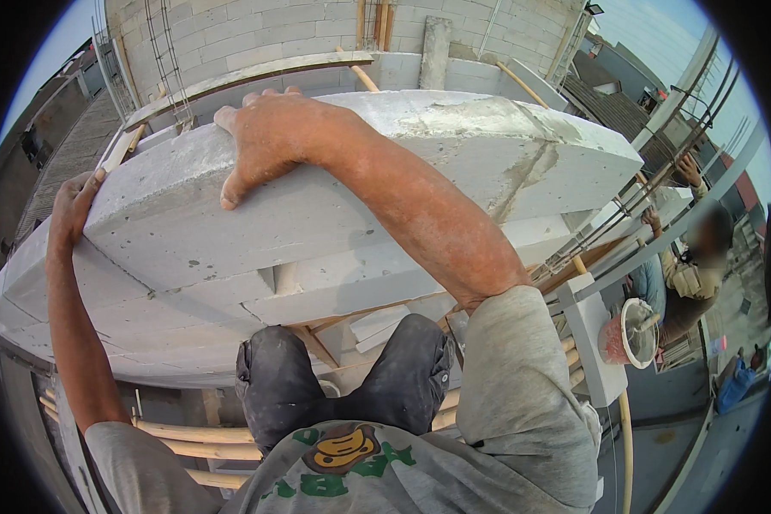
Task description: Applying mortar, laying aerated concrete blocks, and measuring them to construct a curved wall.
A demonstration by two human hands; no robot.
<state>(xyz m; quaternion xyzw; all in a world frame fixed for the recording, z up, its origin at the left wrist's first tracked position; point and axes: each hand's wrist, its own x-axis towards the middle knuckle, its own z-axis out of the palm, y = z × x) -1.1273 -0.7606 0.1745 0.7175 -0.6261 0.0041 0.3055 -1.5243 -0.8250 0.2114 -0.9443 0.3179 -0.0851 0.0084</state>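
Note:
A long pale grey lightweight concrete block (180,227) lies on the top course of a block wall in front of me. My right hand (270,141) grips its upper edge, with the fingers over the top and the thumb down the near face. At the block's left end, beside a vertical joint, my left hand (74,206) is clasped over the top edge; some of its fingers are hidden behind. To the right, smeared mortar (497,116) covers the top of the same course and a slanting joint. A gap shows in the course below.
Bamboo poles (206,450) run below my knees. At the right hang a mortar bucket (630,334) and steel reinforcing bars (681,128). A co-worker (694,265) is beyond them, hands raised near the bars. Another block wall (291,34) rises behind, with a wooden plank (257,73) before it.

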